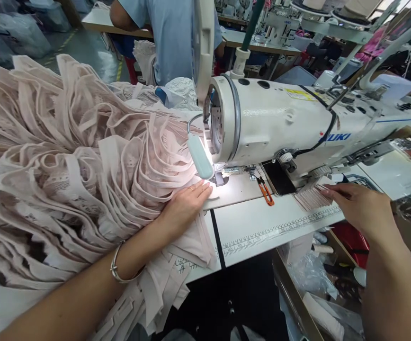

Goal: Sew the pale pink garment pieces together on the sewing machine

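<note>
My left hand [187, 203] lies with fingers stretched flat on pale pink fabric beside the needle area of a white sewing machine [269, 123]. A big heap of pale pink lace-trimmed garment pieces [84, 166] spreads to its left and under my forearm. At the right, my right hand [358, 206] pinches the end of a pale pink strip at a small stack of strips [312, 198] on the table. Orange-handled thread snips [265, 192] rest on the machine bed between my hands. A small lit lamp [201, 156] hides part of the needle.
A ruler tape [280, 230] runs along the front of the white table. Below right, an open drawer [294, 293] holds spools and plastic bags. A person in a light blue shirt [173, 42] sits ahead. Plastic bins [45, 16] stand at the far left.
</note>
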Tool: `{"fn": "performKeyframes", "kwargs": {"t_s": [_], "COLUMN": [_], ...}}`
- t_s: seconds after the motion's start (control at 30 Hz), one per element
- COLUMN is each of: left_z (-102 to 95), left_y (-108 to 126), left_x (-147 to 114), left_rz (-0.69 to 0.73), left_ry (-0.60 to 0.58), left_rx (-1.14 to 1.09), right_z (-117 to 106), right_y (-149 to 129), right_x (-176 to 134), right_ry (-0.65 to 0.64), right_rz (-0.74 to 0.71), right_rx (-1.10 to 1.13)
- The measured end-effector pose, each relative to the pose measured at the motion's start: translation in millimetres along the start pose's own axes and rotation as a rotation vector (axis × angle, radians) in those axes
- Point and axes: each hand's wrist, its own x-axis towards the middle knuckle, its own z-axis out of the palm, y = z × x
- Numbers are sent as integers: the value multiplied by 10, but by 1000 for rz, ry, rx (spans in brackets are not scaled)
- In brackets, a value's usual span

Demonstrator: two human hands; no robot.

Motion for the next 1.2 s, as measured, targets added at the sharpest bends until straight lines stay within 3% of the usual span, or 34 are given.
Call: {"fn": "performKeyframes", "kwargs": {"t_s": [0.13, 0.27, 0.3, 0.33, 0.43, 0.5, 0.6, 0.7, 0.87, 1.2], "left_z": [29, 9, 5, 4, 17, 25, 0, -65, -99, -28], "left_y": [-98, 99, 207, 325, 637, 725, 659, 508, 451, 413], "left_x": [42, 92, 90, 78, 9, -26, 5, 103, 172, 113], "left_rz": [25, 107, 158, 237, 399, 375, 213, 47, 39, 43], "left_ry": [89, 96, 88, 75, 80, 86, 15, -113, -211, -145], "left_rx": [36, 204, 224, 267, 398, 460, 523, 531, 489, 383], "right_z": [-49, -23, 33, 112, 464, 716, 956, 969, 816, 673], "right_y": [38, -328, -468, -616, -1048, -1272, -1474, -1576, -1702, -1917], "right_x": [44, -59, -92, -118, -90, 28, 234, 279, 50, 65], "right_ry": [73, 486, 482, 456, -109, -259, -171, -51, -221, -333], "right_rz": [-32, 10, 3, -27, -178, -238, -333, -479, -721, -728], "right_rx": [0, -86, -35, 68, 435, 510, 336, 130, -17, -183]}}
